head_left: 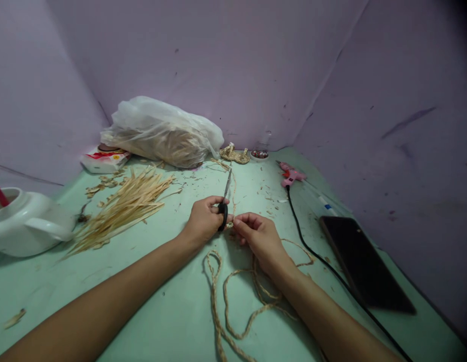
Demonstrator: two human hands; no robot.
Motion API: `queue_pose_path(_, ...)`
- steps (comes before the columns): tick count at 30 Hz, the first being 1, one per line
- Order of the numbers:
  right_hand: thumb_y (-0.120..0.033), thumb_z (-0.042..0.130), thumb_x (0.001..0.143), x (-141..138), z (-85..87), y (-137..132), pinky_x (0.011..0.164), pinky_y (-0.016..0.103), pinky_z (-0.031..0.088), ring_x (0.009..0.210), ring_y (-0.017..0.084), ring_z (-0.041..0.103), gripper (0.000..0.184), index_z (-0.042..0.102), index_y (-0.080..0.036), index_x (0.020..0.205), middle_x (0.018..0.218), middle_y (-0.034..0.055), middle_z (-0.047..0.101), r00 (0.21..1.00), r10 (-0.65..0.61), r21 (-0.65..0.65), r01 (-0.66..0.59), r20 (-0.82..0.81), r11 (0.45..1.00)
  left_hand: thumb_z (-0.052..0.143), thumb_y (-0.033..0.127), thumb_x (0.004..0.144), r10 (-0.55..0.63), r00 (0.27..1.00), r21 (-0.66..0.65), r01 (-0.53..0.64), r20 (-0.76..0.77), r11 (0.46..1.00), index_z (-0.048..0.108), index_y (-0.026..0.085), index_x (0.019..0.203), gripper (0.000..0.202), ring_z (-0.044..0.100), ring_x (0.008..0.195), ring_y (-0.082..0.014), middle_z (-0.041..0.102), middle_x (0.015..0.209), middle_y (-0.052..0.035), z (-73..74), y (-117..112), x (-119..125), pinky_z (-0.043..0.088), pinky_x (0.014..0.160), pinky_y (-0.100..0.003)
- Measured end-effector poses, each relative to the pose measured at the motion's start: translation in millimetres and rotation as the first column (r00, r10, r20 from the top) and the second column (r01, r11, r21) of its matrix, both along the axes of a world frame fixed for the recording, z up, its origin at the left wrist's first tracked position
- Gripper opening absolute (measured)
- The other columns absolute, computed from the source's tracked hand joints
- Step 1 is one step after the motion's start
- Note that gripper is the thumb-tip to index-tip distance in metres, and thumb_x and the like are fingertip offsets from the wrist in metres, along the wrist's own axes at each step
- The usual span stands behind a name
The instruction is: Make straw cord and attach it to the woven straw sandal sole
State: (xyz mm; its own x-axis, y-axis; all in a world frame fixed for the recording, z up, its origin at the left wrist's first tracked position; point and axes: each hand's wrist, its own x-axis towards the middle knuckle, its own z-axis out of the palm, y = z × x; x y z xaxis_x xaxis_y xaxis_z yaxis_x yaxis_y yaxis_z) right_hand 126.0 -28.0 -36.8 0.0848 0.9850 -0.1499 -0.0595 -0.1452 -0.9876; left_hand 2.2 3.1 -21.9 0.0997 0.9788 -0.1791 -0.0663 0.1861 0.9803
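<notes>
My left hand [204, 219] is closed around the black handles of a pair of scissors [225, 197], whose blades point away toward the wall. My right hand [256, 235] pinches a braided straw rope [233, 296] right beside the scissor handles. The rope trails back in loose loops across the green table between my forearms. A thin strand runs on past the scissor blades toward the far end.
A fan of straw strips [124, 206] lies at left by a white pot [25, 223]. A plastic bag of straw [161, 133] and a small box [105, 160] sit by the wall. A pink glue gun [291, 176], its black cord and a dark phone [364, 261] lie at right.
</notes>
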Motion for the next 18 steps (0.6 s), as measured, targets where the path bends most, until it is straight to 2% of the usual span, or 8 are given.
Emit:
queue_pose_path(6, -0.032, 0.068, 0.06, 0.5, -2.0, -0.4, 0.043, 0.022, 0.034, 0.041, 0.007, 0.042, 0.019, 0.062, -0.014, 0.063, 0.051, -0.0013, 0.058, 1.0, 0.005, -0.016, -0.005, 0.015, 1.0, 0.072, 0.017, 0.047, -0.006, 0.999, 0.008, 0.005, 0.04, 1.0, 0.059, 0.011, 0.092, 0.047, 0.046, 0.039, -0.0065, 0.058, 0.051, 0.0042, 1.5, -2.6, -0.4, 0.038, 0.041, -0.019)
queue_pose_path(10, -0.03, 0.066, 0.061, 0.0, -3.5, -0.4, 0.045, 0.021, 0.033, 0.044, 0.007, 0.043, 0.017, 0.064, -0.013, 0.062, 0.051, -0.0003, 0.058, 0.998, 0.038, -0.004, -0.038, 0.054, 0.999, 0.066, 0.012, 0.049, -0.013, 1.0, 0.037, 0.012, 0.026, 0.999, 0.058, 0.011, 0.091, 0.043, 0.044, 0.039, -0.006, 0.055, 0.048, 0.0061, 2.0, -2.9, 0.0, 0.036, 0.042, -0.018)
queue_pose_path(13, -0.027, 0.067, 0.058, -0.2, -2.4, 0.8, 0.047, 0.022, 0.037, 0.046, 0.009, 0.047, 0.015, 0.064, -0.014, 0.062, 0.052, -0.0003, 0.059, 1.0, -0.007, -0.024, 0.008, 0.024, 1.0, 0.063, 0.009, 0.051, 0.006, 0.998, 0.09, -0.001, -0.057, 0.996, 0.058, 0.012, 0.09, 0.039, 0.047, 0.043, -0.0073, 0.056, 0.05, 0.0054, -1.6, -2.1, 0.8, 0.037, 0.044, -0.018)
queue_pose_path(16, -0.025, 0.069, 0.055, 0.3, 0.5, 2.1, 0.051, 0.024, 0.042, 0.05, 0.011, 0.054, 0.017, 0.065, -0.014, 0.068, 0.058, 0.0003, 0.063, 0.993, -0.109, -0.01, 0.108, -0.05, 0.994, 0.061, 0.01, 0.056, 0.017, 0.985, 0.206, 0.019, -0.172, 0.978, 0.06, 0.013, 0.092, 0.036, 0.058, 0.059, -0.0115, 0.063, 0.064, 0.0006, -7.5, -2.7, 1.0, 0.043, 0.052, -0.018)
queue_pose_path(18, -0.027, 0.069, 0.057, 0.4, 1.6, 2.1, 0.053, 0.025, 0.043, 0.052, 0.012, 0.056, 0.019, 0.068, -0.014, 0.071, 0.06, 0.0012, 0.065, 0.99, -0.126, 0.017, 0.127, -0.066, 0.992, 0.058, 0.01, 0.059, 0.024, 0.965, 0.266, 0.049, -0.263, 0.963, 0.06, 0.015, 0.096, 0.037, 0.062, 0.069, -0.0143, 0.066, 0.074, -0.0021, -11.6, -4.7, 1.0, 0.046, 0.058, -0.02)
